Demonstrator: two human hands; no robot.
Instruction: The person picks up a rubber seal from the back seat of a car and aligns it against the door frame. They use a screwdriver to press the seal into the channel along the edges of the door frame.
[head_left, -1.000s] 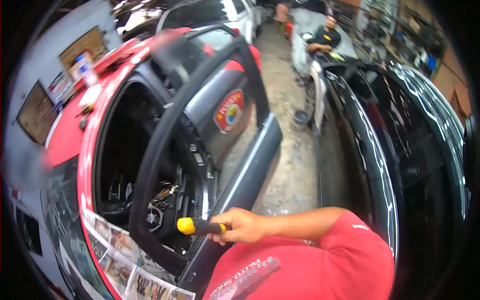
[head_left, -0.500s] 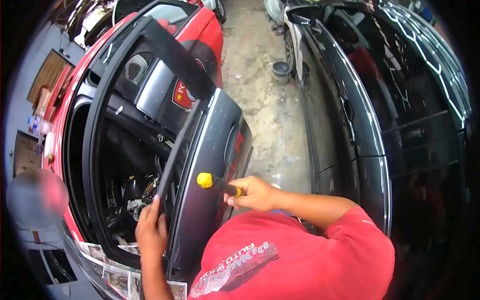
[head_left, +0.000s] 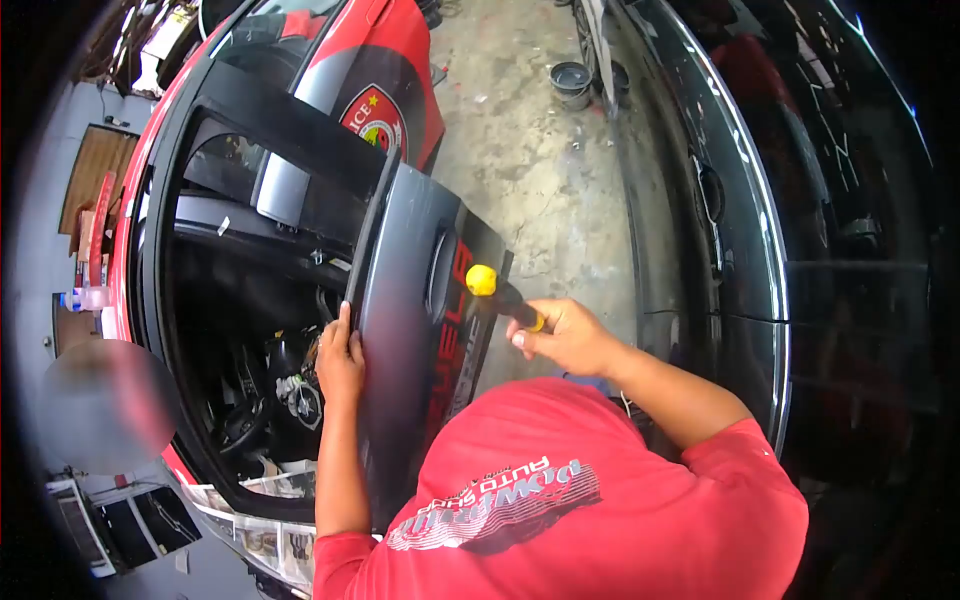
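Observation:
My right hand is closed around a black-and-yellow tool with a rounded yellow end and a yellow band near my fingers. Its exact kind does not show. The tool is held beside the outer face of a grey car door, in front of red lettering. My left hand rests on the black strip along the door's window edge, its fingers stretched out. Above that edge rises the black window frame, with no glass visible in its lower part. Wires and dark parts show through the opening.
A dark shiny car stands close on my right. Between the vehicles is a stained concrete floor with a black bucket. Newspaper covers part of the red car at lower left. A blurred round shape is at far left.
The view has shifted. My right hand has carried the tool outward from the window edge, over the lettering. My left hand stays along the window edge, its fingers now clearer.

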